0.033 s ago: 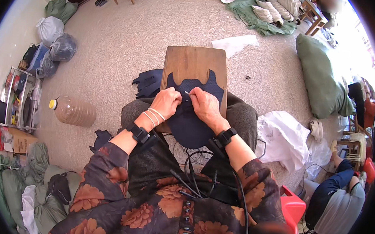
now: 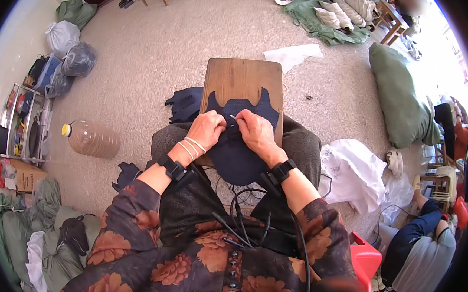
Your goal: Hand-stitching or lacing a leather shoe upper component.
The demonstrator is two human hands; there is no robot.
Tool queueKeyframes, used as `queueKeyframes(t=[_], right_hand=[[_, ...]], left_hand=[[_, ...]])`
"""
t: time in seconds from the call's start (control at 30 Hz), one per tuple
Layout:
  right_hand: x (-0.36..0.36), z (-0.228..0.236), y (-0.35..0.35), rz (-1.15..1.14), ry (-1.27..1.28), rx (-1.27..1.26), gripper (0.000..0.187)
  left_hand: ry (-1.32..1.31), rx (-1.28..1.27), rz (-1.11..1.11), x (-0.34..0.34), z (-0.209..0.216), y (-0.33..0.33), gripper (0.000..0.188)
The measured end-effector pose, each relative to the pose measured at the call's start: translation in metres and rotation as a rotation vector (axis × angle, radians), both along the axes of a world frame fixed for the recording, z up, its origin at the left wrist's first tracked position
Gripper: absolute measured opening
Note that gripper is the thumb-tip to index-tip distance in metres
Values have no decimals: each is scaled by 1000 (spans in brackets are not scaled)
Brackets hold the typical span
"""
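A dark navy piece of sheet material (image 2: 241, 160), cut with curved edges and two horn-like points, lies over a wooden board or stool top (image 2: 244, 76) between my knees. My left hand (image 2: 207, 129) is closed, its fingertips pinching the piece near its middle. Just to the right, my right hand (image 2: 257, 132) is also closed, thumb and forefinger together over the same piece. A thin, pale tip shows at its fingertips, too small to name. More dark navy cut pieces (image 2: 185, 104) lie beside the board's left side.
On the left stands a large plastic jug (image 2: 93, 139) with a yellow cap. White cloth or sheeting (image 2: 354, 170) lies to my right, near a red plastic stool (image 2: 364, 263). A big green sack (image 2: 397, 98) rests farther right. Another person (image 2: 422, 251) is at the lower right.
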State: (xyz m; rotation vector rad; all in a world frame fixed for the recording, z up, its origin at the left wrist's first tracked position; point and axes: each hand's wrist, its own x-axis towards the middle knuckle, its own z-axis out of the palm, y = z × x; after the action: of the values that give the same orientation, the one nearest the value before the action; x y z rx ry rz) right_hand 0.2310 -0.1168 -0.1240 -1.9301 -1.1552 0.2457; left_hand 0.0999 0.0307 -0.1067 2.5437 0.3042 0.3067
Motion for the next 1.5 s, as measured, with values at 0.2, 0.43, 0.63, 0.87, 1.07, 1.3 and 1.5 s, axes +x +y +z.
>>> queueKeyframes(t=[0.2,0.43,0.63,0.87,1.07,1.3,1.5], right_hand=[[8,7,-8,35,162,131,6],[7,-2,-6,42,133,106,8],[8,2,-6,18,243,72,13],[16,0,-10,53,300,102,11],[9,10,-8,79,167,-75,11],[18,1,-1,145,34,-22,10],[8,14,6,181,-103,-167,8]], left_hand=[[-68,-3,116,-11,1,-3,10],[-86,14,135,0,-6,-8,12],[-150,182,94,-8,-5,-4,8],[-129,-60,167,0,-9,-4,7],[-135,38,175,5,-12,-7,5],[-161,-198,226,-3,-11,-5,8],[-214,-101,223,0,-18,-5,10]])
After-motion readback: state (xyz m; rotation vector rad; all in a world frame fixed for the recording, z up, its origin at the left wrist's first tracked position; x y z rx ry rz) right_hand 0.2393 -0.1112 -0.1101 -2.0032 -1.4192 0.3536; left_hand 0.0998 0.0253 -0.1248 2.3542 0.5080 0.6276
